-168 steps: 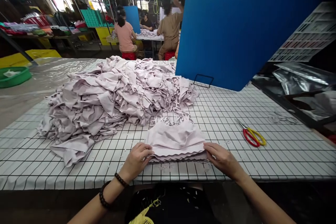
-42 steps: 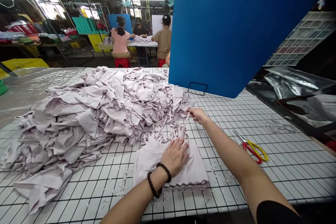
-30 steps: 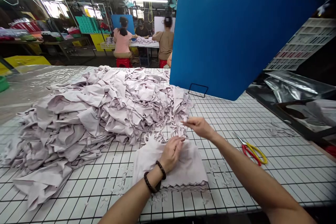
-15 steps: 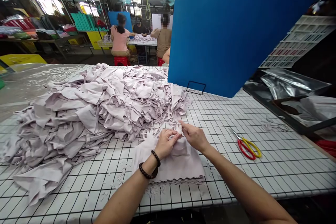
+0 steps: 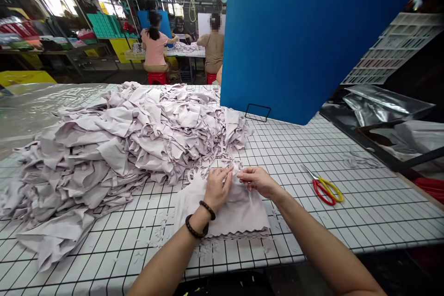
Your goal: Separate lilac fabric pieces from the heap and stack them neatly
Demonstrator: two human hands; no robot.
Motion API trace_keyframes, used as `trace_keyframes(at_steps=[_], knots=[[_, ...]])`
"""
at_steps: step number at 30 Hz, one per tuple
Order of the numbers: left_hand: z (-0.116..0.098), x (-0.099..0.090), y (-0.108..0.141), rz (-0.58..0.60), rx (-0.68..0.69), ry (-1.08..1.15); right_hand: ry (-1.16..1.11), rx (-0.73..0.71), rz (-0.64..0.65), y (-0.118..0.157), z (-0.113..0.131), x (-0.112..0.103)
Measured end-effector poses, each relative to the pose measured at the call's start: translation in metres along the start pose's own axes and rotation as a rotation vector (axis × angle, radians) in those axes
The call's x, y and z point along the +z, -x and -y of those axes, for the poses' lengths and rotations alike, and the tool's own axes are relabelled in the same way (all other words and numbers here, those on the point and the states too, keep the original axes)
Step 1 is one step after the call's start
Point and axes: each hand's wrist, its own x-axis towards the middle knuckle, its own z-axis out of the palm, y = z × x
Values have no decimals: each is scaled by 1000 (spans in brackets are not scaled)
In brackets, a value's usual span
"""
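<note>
A small stack of pale lilac fabric pieces [image 5: 236, 217] with a scalloped lower edge lies on the grid-patterned table, near its front edge. My left hand [image 5: 218, 187], with two dark bead bracelets at the wrist, rests on the upper part of the stack, its fingers pressed together on the fabric. Just right of it, my right hand [image 5: 255, 180] pinches a thin strip of the same cloth at the stack's upper edge. A large heap of crumpled lilac fabric [image 5: 114, 148] spreads behind and to the left.
Scissors [image 5: 326, 189] with red and yellow handles lie to the right. A blue board [image 5: 294, 46] stands behind on a wire holder [image 5: 257, 113]. Black trays [image 5: 388, 148] with plastic bags line the right side. People sit at another table in the back.
My right hand has drawn slightly back from the strips, its fingers now in a closer pinch. My left hand has shifted a little, fingers pointing further up. The view has moved slightly.
</note>
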Motion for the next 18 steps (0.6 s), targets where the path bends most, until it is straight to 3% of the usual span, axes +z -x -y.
trace_keyframes(at_steps=[2,5,8,12,18], knots=[[-7,-3,8,-17,43,-96,32,-6,-23,2,-5,-6],[-9,-1,19,105,60,-163,173,-34,-45,7,-10,-12],[-2,7,26,188,45,-209,331,-118,-49,12,-13,-13],[8,13,25,203,27,-216,543,-228,-64,14,-16,-12],[8,14,24,213,-2,-211,533,-239,-45,11,-27,-15]])
